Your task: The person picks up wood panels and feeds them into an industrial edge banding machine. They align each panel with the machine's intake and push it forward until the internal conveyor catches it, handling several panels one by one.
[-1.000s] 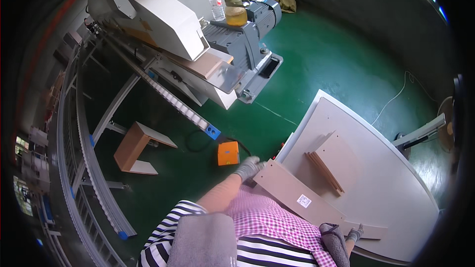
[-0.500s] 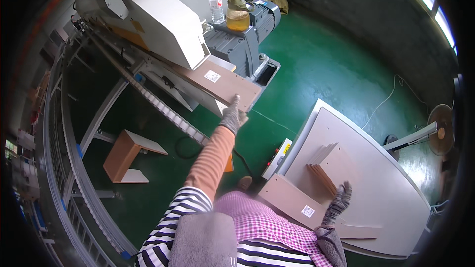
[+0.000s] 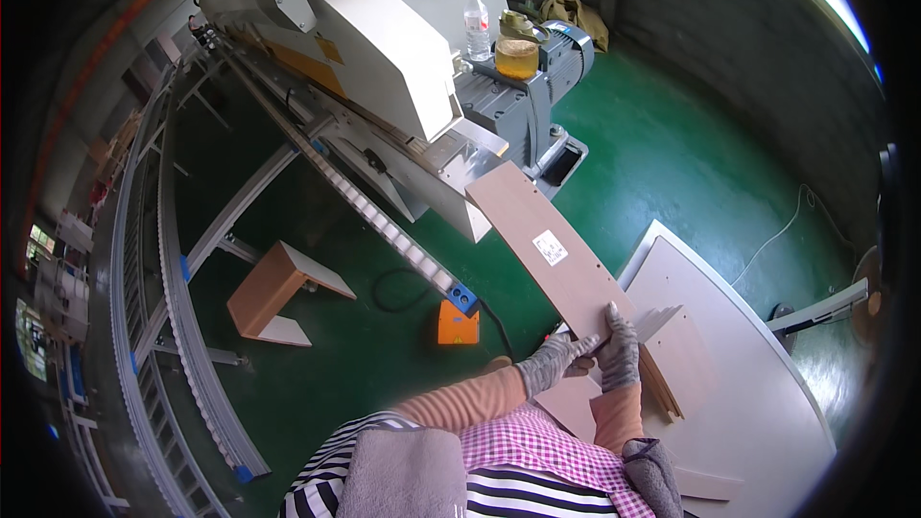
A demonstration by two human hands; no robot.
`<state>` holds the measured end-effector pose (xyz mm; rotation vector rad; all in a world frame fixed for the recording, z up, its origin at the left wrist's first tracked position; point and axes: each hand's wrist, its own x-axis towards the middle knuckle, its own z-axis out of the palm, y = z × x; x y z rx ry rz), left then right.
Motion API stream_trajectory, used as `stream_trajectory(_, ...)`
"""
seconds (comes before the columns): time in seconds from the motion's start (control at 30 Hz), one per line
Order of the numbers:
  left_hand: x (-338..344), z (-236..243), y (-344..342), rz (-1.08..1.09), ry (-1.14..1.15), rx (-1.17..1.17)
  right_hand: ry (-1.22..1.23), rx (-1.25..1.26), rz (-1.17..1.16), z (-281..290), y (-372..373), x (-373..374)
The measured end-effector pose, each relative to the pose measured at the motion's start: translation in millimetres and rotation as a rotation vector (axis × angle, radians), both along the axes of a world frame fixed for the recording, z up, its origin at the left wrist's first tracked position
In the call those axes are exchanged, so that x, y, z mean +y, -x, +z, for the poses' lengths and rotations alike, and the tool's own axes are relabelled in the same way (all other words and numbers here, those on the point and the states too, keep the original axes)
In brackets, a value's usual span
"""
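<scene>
A flat wood-coloured panel point(image 3: 542, 240), with a white printed label and small drilled holes, is held up in front of me at a slant. My left hand point(image 3: 558, 363), in a grey glove, closes on the panel's near end from the left. Beside it my right hand point(image 3: 618, 350), gloved too, grips the same end with its thumb on the upper face. Just right of my hands stands a stack of similar panels point(image 3: 676, 355) on a pale board-topped table point(image 3: 739, 374). Another panel point(image 3: 573, 403) lies partly hidden beneath my hands.
A large white-covered machine point(image 3: 384, 48) stands ahead, its motor point(image 3: 566, 58) carrying a water bottle point(image 3: 477, 24) and a jar of amber liquid point(image 3: 517, 56). Roller rails point(image 3: 384, 221) run along the left. An angled wooden piece point(image 3: 273, 293) and an orange box point(image 3: 459, 323) are on the green floor.
The labelled panel has come away from the machine's end, toward me and right, swinging round. My left hand moved with it; my right hand has left the table area and taken hold too.
</scene>
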<state>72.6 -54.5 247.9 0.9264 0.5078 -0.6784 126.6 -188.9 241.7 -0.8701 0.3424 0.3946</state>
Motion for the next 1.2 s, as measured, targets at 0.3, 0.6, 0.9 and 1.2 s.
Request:
stream_trajectory(0.3, 72, -23, 0, 0.581, 0.155, -0.233, 0.226, 0.146, -0.166, -42, 196, -201)
stream_trajectory(0.6, -15, -129, 53, -0.158, -0.545, -0.235, 0.825, 0.253, -0.360, -90, 265, -292)
stream_trajectory(0.9, -17, -113, 61, -0.916, -1.482, -0.485, 1.855, 0.353, 0.096, -130, 270, -270)
stream_trajectory(1.2, 3, -75, 31, -0.128, -0.965, -0.721, 1.987, -0.020, -0.103, -118, 256, -248)
